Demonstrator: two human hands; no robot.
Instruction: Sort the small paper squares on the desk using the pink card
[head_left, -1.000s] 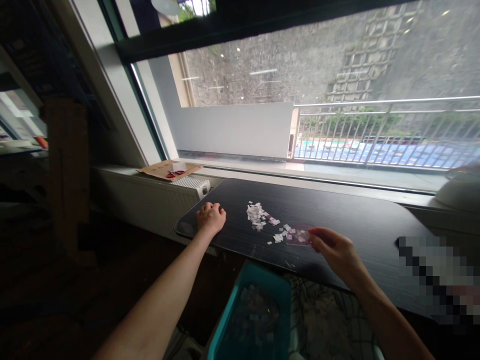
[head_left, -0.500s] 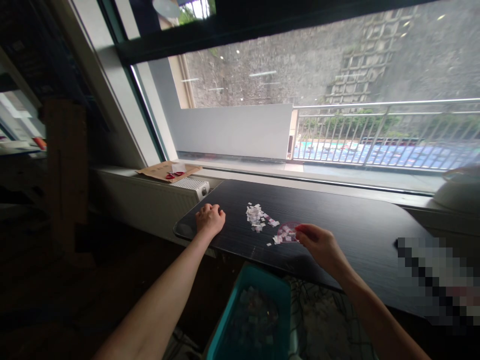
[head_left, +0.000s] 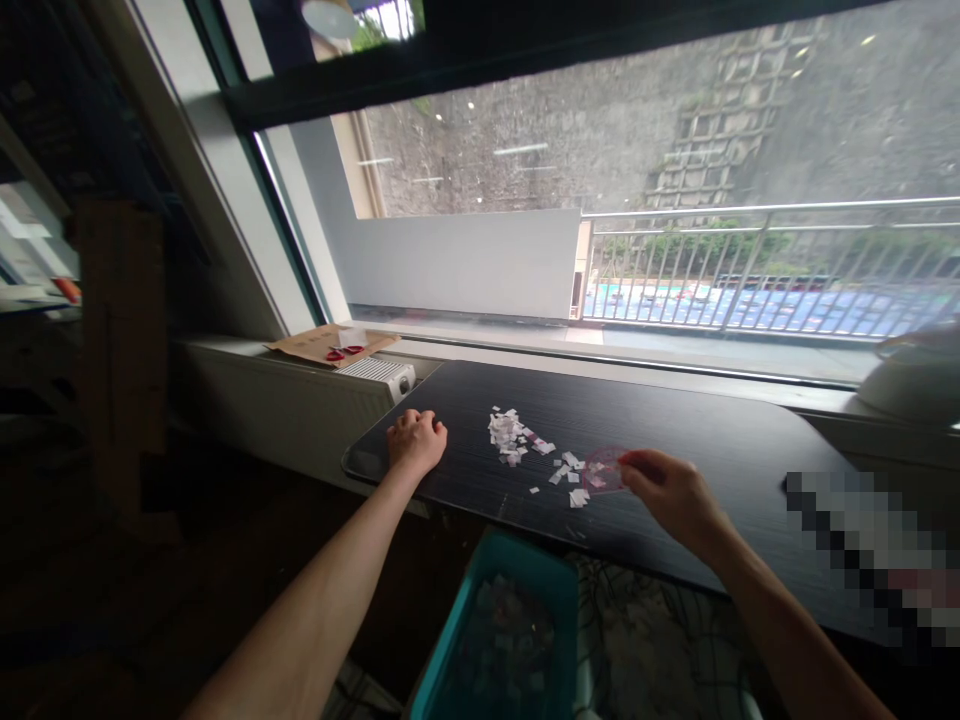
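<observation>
My right hand (head_left: 670,488) pinches the right end of a translucent pink plastic piece (head_left: 604,470), rounded like a protractor, low over the black table (head_left: 697,430). Some small white paper bits (head_left: 596,478) show through or beside it, and a few bits (head_left: 577,497) lie just left of it. A larger heap of white paper bits (head_left: 508,435) lies further left, with a pink-and-white strip (head_left: 538,441) at its right side. My left hand (head_left: 417,440) rests near the table's left corner, its fingers curled, with nothing visible in them.
Below the table's front edge stands a teal bin (head_left: 457,620) with paper scraps inside. Red-handled scissors (head_left: 343,352) lie on brown cardboard (head_left: 300,345) on the sill, next to a white radiator (head_left: 386,378). A window runs behind the table.
My right hand has drawn the pink piece to the right, and the paper bits near it are more spread out. My left hand stays in place on the table.
</observation>
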